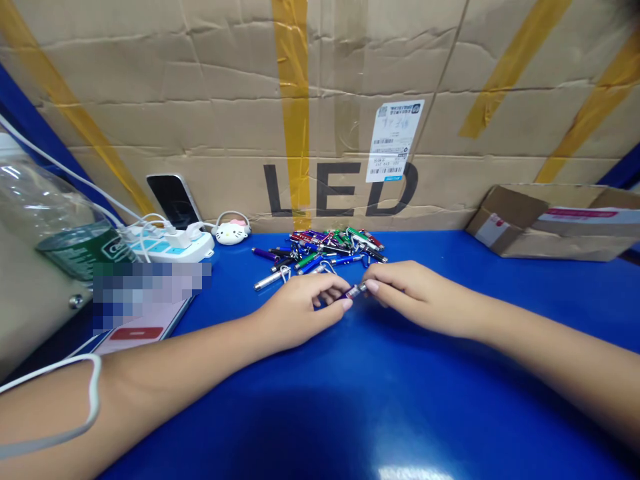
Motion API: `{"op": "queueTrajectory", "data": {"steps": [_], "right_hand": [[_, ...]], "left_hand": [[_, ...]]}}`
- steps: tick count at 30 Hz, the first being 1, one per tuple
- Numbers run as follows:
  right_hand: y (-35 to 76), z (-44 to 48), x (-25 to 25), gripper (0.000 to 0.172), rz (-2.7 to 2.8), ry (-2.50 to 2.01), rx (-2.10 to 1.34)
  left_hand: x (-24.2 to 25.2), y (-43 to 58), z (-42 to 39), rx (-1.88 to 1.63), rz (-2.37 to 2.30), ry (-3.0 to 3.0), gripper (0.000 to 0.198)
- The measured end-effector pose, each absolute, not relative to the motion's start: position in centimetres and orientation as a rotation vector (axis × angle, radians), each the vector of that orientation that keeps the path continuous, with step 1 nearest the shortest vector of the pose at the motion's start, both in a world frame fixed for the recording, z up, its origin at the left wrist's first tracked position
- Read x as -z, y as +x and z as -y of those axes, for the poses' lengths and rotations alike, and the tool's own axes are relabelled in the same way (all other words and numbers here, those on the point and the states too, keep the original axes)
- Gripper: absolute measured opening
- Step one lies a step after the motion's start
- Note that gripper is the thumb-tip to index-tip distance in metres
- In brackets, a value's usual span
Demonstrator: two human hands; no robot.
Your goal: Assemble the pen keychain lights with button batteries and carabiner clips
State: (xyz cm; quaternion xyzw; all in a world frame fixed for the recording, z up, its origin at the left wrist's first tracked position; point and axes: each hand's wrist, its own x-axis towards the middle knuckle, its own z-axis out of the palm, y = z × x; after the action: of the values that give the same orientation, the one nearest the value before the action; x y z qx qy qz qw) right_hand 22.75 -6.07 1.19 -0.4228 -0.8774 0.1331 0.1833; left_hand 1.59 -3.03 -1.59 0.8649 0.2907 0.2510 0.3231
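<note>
Between thumb and fingers, my left hand [307,308] grips the dark purple end of a small metal penlight [354,291]. The fingertips of my right hand [410,293] pinch the silver end of the same penlight. It lies roughly level, just above the blue table [320,400]. Behind my hands is a loose pile of small penlights [320,248] in purple, blue, green, red, black and silver, some with clips or rings. A silver penlight [269,279] lies at the pile's left front, close to my left hand.
A power strip [170,245] with white cables, a phone [173,201], a white cat-shaped gadget [233,232] and a plastic bottle [65,220] stand at left. Another phone [145,320] lies beside my left forearm. Behind is a large carton [225,100]; an open cardboard box [565,233] sits at right.
</note>
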Motion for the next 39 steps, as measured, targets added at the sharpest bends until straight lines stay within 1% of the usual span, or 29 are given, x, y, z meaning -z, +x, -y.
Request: {"op": "queueTrajectory", "data": {"steps": [8, 11, 14, 18, 21, 25, 27, 29, 32, 34, 36, 39], "right_hand": [[22.3, 6.5, -0.4, 0.027, 2.618, -1.265, -0.044], [22.0, 6.9, -0.5, 0.027, 2.59, -1.308, -0.04], [21.2, 7.5, -0.5, 0.027, 2.465, -1.371, -0.145], [19.8, 8.2, -0.1, 0.029, 2.147, -1.393, -0.487], [19.0, 8.6, 0.3, 0.031, 1.83, -1.404, -0.931], [18.5, 9.1, 0.5, 0.025, 1.322, -1.304, -1.549], [18.4, 9.2, 0.4, 0.022, 1.141, -1.212, -1.716], [18.2, 9.3, 0.3, 0.022, 1.065, -1.158, -1.773], [18.1, 9.1, 0.3, 0.022, 1.129, -1.18, -1.71], [18.3, 8.8, 0.3, 0.026, 1.311, -1.257, -1.565], [18.9, 8.3, 0.4, 0.034, 1.631, -1.328, -1.258], [20.1, 7.6, 0.5, 0.039, 2.113, -1.325, -0.597]], "left_hand": [[1.5, 1.4, 2.9, -0.726, -0.713, 2.413, 0.016], [1.5, 1.3, 3.0, -0.793, -0.666, 2.456, 0.015], [1.7, 1.2, 3.3, -0.949, -0.657, 2.536, 0.013], [2.0, 0.9, 3.6, -1.081, -0.657, 2.668, 0.013], [2.1, 0.5, 3.6, -1.068, -0.663, 2.793, 0.015], [2.0, 0.3, 3.3, -1.157, -0.618, 2.875, 0.015], [1.9, 0.4, 3.2, -1.243, -0.572, 2.833, 0.015], [1.8, 0.5, 3.1, -1.3, -0.548, 2.768, 0.013], [1.8, 0.8, 3.0, -1.303, -0.539, 2.671, 0.01], [1.7, 1.0, 3.0, -1.278, -0.542, 2.597, 0.01], [1.6, 1.1, 2.9, -1.252, -0.583, 2.511, 0.011], [1.5, 1.2, 3.0, -1.204, -0.658, 2.417, 0.01]]}}
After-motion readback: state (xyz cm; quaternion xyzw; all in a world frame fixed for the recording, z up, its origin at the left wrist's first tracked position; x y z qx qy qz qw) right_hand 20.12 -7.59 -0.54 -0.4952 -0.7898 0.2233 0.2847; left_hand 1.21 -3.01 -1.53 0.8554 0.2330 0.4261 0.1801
